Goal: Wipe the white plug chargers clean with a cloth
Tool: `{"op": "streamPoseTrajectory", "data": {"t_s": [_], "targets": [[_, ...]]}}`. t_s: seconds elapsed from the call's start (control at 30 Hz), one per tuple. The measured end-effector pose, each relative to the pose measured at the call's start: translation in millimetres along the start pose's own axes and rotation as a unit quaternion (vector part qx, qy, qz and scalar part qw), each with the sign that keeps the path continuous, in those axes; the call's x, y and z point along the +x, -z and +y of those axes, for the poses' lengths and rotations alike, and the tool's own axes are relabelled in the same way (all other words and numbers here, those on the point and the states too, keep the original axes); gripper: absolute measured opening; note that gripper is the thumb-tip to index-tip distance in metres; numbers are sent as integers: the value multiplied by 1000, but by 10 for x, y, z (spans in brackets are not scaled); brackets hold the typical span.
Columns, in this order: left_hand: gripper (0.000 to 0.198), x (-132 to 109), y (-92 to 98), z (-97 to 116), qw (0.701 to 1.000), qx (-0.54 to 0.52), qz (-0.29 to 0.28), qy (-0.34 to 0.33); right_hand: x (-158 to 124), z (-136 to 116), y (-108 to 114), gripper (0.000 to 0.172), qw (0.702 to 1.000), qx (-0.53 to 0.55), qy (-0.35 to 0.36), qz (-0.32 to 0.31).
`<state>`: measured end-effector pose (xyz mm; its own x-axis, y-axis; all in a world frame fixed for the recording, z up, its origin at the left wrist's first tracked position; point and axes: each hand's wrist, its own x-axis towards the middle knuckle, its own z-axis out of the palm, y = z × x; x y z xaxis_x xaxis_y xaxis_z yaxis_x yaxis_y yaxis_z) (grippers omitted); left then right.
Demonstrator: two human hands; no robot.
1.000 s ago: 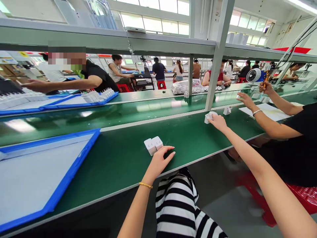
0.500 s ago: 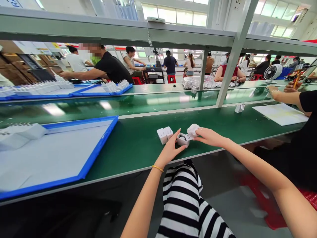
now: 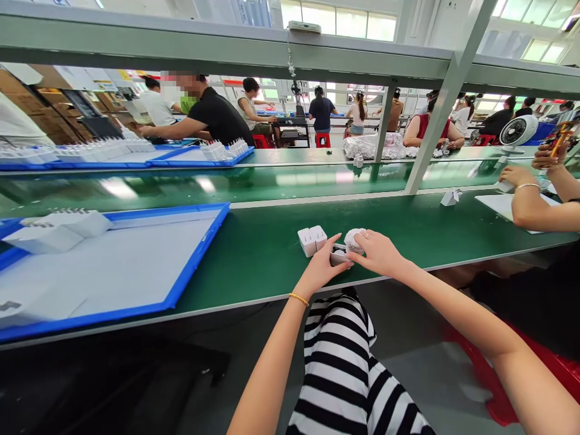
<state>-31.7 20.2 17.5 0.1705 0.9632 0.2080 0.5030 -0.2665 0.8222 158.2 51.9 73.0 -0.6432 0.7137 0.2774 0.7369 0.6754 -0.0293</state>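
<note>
A small white open-topped housing (image 3: 339, 257), dark inside, stands on the green bench. My left hand (image 3: 321, 266) is closed round its left side between thumb and fingers. From the right, my right hand (image 3: 378, 252) grips a crumpled white cloth (image 3: 354, 240) against the housing's rim. The right thumb and lower fingers come right up to the housing and hide part of it. Just behind my left fingers sit two white charger blocks (image 3: 312, 240), side by side, with small dark slots on top.
A blue-edged tray (image 3: 199, 257) with white pronged blocks (image 3: 63, 231) lies on the left. A white block (image 3: 451, 197) rests farther right, near a co-worker's hand (image 3: 519, 177). A post (image 3: 430, 115) rises from the bench under a long shelf (image 3: 226, 54).
My right hand has brought the cloth lower and closer to the housing, its fingers now at the rim. The view has shifted, so the bench things appear farther right.
</note>
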Motion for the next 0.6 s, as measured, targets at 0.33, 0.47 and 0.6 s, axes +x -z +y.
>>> {"op": "streamPoseTrajectory", "data": {"t_s": [0.33, 0.47, 0.6], "targets": [[78, -11, -37, 0, 997, 61, 43, -33, -63, -11, -86, 32, 997, 39, -61, -11], [73, -49, -129, 61, 970, 199, 123, -60, -97, 8, -166, 28, 999, 20, -3, 38], [66, -67, -146, 89, 958, 243, 143, -61, -99, 37, -175, 28, 993, -47, 81, 77]]}}
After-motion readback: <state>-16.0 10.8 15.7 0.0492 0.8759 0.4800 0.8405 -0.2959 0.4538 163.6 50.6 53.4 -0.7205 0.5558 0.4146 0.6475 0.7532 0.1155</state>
